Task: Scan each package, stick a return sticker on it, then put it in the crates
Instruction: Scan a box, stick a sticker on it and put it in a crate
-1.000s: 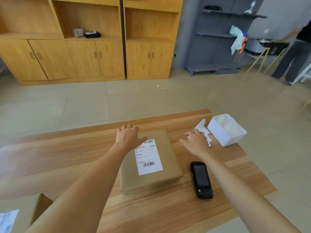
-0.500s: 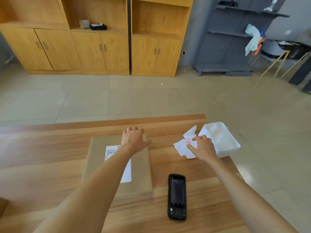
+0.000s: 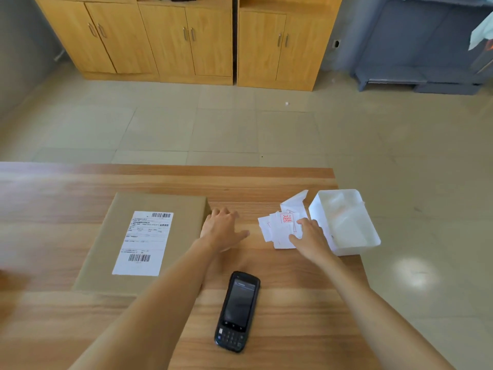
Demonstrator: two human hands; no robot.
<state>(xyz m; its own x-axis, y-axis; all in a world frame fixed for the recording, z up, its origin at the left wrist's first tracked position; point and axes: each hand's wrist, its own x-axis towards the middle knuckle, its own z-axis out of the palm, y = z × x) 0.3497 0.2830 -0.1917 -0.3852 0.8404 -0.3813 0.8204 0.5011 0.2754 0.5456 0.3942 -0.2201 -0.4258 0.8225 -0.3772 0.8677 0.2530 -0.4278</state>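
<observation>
A flat brown package [image 3: 106, 244] with a white shipping label [image 3: 144, 244] lies on the wooden table [image 3: 293, 303], left of centre. My left hand [image 3: 222, 231] hovers open just to the package's right, off it. A loose pile of white return stickers [image 3: 280, 228] with red print lies at the right. My right hand [image 3: 310, 239] rests on that pile with fingers spread. A black handheld scanner [image 3: 237, 311] lies on the table between my forearms.
A white plastic tray [image 3: 346, 222] sits at the table's right edge beside the stickers. Beyond the table's far edge is tiled floor, with wooden cabinets [image 3: 186, 38] and a grey shelf unit [image 3: 421, 49] along the wall.
My left hand has come off the package and moved right onto open table. My right hand has reached the sticker pile and stays on it. The view has swung rightward and downward.
</observation>
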